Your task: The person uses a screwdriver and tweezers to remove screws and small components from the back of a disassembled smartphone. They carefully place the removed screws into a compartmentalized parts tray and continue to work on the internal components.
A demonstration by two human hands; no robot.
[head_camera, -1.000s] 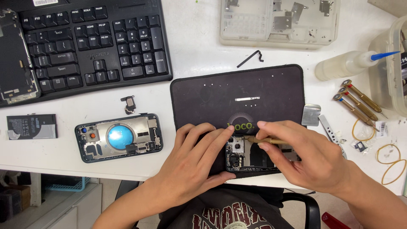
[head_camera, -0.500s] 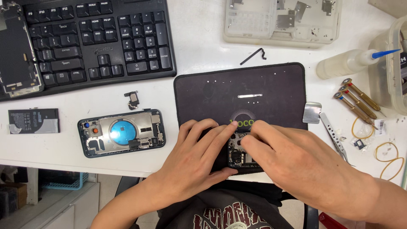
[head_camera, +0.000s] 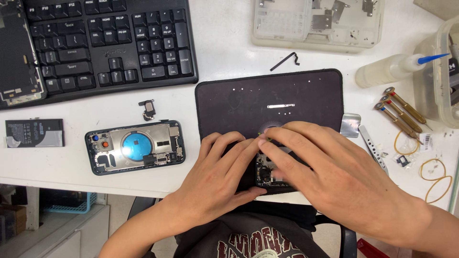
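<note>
A small circuit board [head_camera: 267,174] lies at the near edge of a black work mat [head_camera: 267,95]. My left hand [head_camera: 217,174] grips the board's left side, fingers curled over it. My right hand [head_camera: 330,172] lies over the board's top and right side, with its fingertips meeting those of the left hand. Most of the board is hidden under both hands. Whether the right hand holds a tool cannot be seen.
To the left lie an opened blue phone housing [head_camera: 135,146], a small loose part [head_camera: 147,109] and a battery [head_camera: 34,133]. A black keyboard [head_camera: 110,43] and a clear parts tray [head_camera: 318,21] sit at the back. At the right are a glue bottle [head_camera: 392,71], screwdrivers [head_camera: 399,107] and rubber bands [head_camera: 437,174].
The thin tool seen in my right hand a second ago is out of sight. The right hand has moved left and flattened over the board. The left hand stays on it.
</note>
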